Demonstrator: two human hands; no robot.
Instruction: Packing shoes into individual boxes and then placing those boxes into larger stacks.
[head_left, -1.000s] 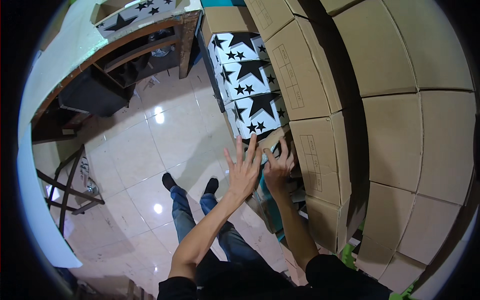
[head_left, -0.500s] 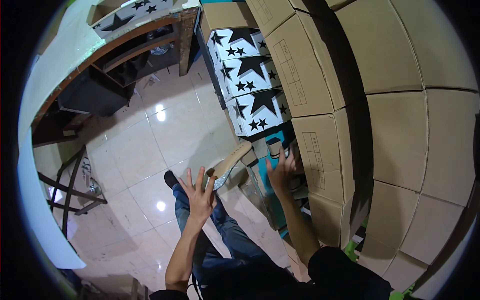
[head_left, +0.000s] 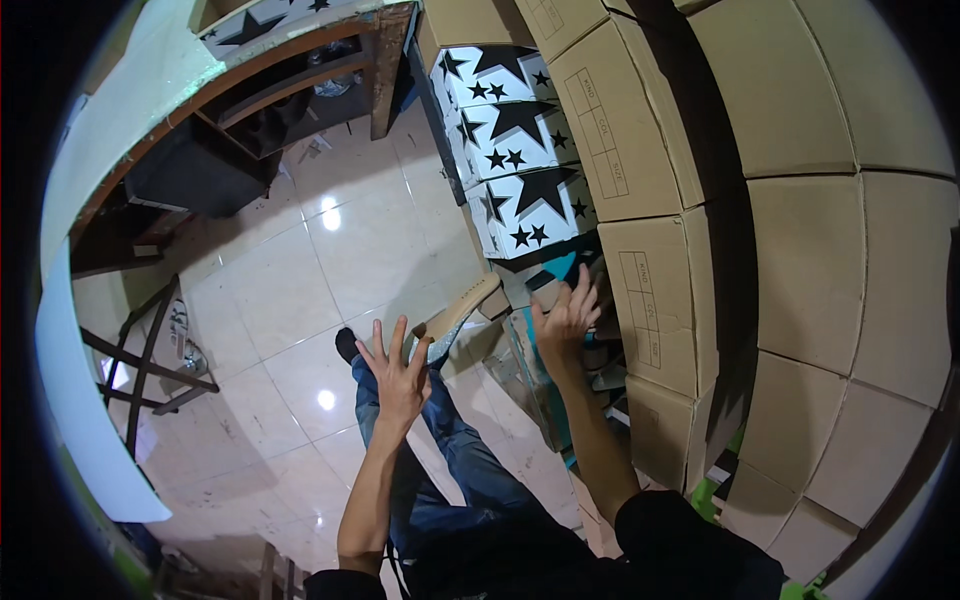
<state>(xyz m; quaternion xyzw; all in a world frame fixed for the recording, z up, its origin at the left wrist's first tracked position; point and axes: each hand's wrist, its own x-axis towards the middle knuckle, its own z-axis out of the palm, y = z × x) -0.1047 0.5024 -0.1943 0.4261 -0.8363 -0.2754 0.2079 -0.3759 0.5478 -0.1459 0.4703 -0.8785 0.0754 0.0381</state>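
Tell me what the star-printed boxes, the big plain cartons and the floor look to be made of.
Star-printed boxes: likely printed cardboard, white with black stars, folded edges, slight sheen. Plain cartons: matte brown corrugated board by the look, seams visible between them. Floor: glossy pale tiles, probably ceramic, with grout lines and lamp reflections.

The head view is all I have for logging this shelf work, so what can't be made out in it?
- What the right hand touches: its palm and the dark gap under the star-printed boxes hide it.
- Whether the left hand touches the tan shoe: unclear.
- Brown cartons: upper ones cut off by the rim.
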